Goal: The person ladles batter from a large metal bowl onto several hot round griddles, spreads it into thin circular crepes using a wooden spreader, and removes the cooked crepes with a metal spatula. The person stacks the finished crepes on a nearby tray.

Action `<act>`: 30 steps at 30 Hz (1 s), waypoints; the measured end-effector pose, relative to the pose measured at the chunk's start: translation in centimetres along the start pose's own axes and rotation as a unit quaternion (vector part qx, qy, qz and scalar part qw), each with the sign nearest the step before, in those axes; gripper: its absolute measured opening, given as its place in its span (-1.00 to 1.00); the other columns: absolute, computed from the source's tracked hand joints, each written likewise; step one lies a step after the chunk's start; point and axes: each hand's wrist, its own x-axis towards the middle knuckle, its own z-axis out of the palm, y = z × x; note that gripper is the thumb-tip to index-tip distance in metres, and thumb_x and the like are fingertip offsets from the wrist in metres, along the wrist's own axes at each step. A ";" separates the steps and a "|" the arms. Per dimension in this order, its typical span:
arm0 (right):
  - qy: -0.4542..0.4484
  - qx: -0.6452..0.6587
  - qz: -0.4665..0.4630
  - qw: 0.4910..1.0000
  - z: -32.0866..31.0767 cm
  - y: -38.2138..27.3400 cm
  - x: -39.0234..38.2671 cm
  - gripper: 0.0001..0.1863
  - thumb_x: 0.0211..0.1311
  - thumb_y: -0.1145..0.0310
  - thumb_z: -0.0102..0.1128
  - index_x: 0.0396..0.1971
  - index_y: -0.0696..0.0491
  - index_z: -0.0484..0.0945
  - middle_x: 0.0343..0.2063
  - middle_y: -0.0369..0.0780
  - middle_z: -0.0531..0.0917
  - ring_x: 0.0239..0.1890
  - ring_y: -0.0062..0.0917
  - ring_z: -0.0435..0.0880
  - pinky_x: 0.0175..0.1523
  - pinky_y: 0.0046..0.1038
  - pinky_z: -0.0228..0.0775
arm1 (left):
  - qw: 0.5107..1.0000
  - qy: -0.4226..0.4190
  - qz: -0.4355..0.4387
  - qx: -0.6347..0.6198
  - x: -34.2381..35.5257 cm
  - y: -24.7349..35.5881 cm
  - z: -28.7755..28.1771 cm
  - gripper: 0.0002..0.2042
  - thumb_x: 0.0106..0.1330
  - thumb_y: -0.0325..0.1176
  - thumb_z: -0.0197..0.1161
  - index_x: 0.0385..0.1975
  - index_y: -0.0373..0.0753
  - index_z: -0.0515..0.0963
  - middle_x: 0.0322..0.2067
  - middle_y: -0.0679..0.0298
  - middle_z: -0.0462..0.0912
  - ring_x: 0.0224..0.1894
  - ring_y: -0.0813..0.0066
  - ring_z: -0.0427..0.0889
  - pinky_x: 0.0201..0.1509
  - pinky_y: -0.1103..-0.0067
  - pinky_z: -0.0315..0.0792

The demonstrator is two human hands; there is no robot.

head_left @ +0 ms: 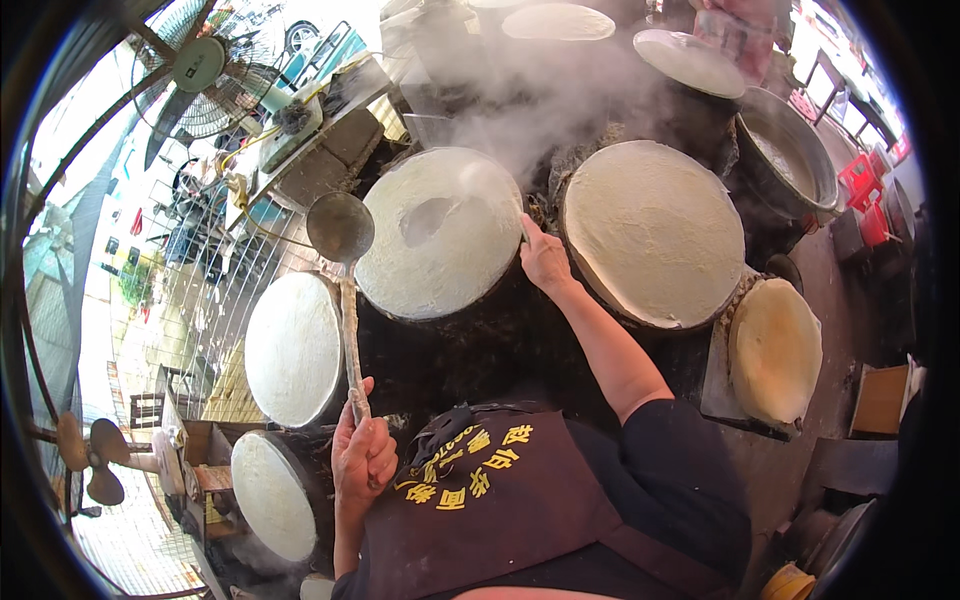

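Observation:
My left hand (363,450) is wrapped round the long, batter-crusted handle of a metal ladle (341,228). The ladle's bowl hangs at the left rim of a round cooking surface (450,275) coated in pale batter, with a smooth greyish patch at its middle. My right hand (546,258), its fingers closed, is at the right edge of that same round; whether it pinches the rim or a small thin tool is too small to tell. Just right of it lies a larger white round (655,230) with a wrinkled surface.
Two more white rounds (292,348) stand at the left. A tan flat sheet (775,350) rests at the right. Steam drifts over further rounds (558,22) at the back. A deep metal pot (790,150) of liquid sits far right, and a fan (200,65) far left.

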 end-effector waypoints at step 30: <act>-0.108 -0.026 -0.047 0.993 4.2 -3.2 -3.8 -0.33 0.02 0.46 0.07 0.24 -0.14 0.29 -0.40 0.06 0.60 -0.27 -0.01 0.58 -0.15 -0.07 0.42 | 1.000 0.011 -0.008 0.006 0.1 0.0 1.2 -0.53 0.45 -0.39 -0.04 0.34 -0.08 0.10 -0.66 0.44 0.17 -0.78 0.77 0.12 -0.81 0.79 0.11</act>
